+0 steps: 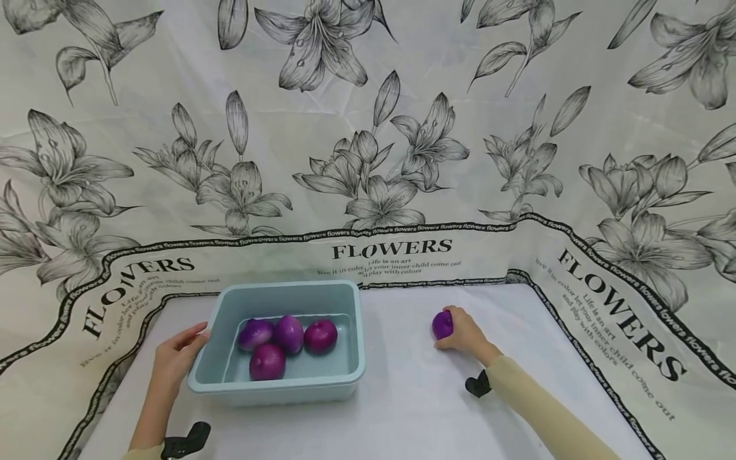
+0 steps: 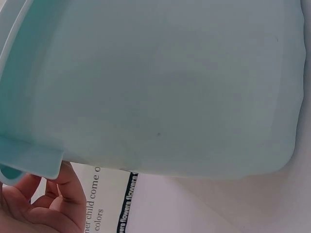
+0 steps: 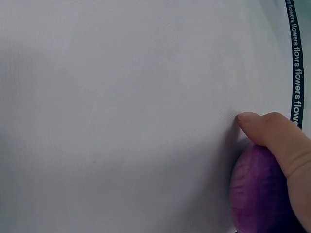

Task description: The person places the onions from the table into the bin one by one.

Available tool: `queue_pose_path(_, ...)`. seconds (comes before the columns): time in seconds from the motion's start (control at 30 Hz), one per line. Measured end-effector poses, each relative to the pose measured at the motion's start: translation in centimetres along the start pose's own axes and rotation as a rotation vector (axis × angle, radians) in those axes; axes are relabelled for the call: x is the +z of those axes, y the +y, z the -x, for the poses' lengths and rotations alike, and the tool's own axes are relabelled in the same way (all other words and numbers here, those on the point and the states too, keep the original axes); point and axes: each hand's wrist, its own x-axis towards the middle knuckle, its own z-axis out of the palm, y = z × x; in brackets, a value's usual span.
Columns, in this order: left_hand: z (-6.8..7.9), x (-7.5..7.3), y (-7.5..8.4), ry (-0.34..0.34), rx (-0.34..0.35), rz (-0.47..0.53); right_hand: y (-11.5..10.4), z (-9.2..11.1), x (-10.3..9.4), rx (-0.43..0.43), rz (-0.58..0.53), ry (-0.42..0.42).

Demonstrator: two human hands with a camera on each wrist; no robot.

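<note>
To the right of the tub, my right hand [image 1: 467, 333] grips a purple onion [image 1: 443, 325] low over the white table. In the right wrist view the thumb [image 3: 272, 128] lies along the top of this onion [image 3: 255, 194], and the other fingers are hidden. A light blue plastic tub [image 1: 287, 388] stands on the left. Inside it sit several purple onions [image 1: 267, 361], one with a paler patch. My left hand [image 1: 175, 358] holds the tub's left rim; in the left wrist view its fingers [image 2: 73, 194] curl up under the rim.
A white cloth covers the table [image 1: 402, 396]. Behind and at both sides hangs a flower-printed curtain [image 1: 379, 128] with a black lettered border. Each wrist carries a black camera mount, such as the one on the right wrist [image 1: 478, 384].
</note>
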Motion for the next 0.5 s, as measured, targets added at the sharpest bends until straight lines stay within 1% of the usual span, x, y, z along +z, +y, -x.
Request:
queue_pose_path(0.13, 0.4, -0.2, -0.1, 0.008, -0.001, 0.004, -0.4, 0.2, 0.4, 0.016, 0.019, 0.019)
queue_pose_path(0.3, 0.4, -0.1, -0.3, 0.005, -0.002, 0.008, -0.4, 0.7, 0.6, 0.041, 0.051, -0.009)
queue_pose_path(0.4, -0.2, 0.1, -0.2, 0.011, 0.016, 0.014, -0.6, 0.7, 0.4, 0.013, 0.074, 0.014)
queue_pose_path(0.5, -0.3, 0.4, -0.8, 0.019, 0.022, 0.025, -0.6, 1.2, 0.6, -0.048, 0.114, 0.049)
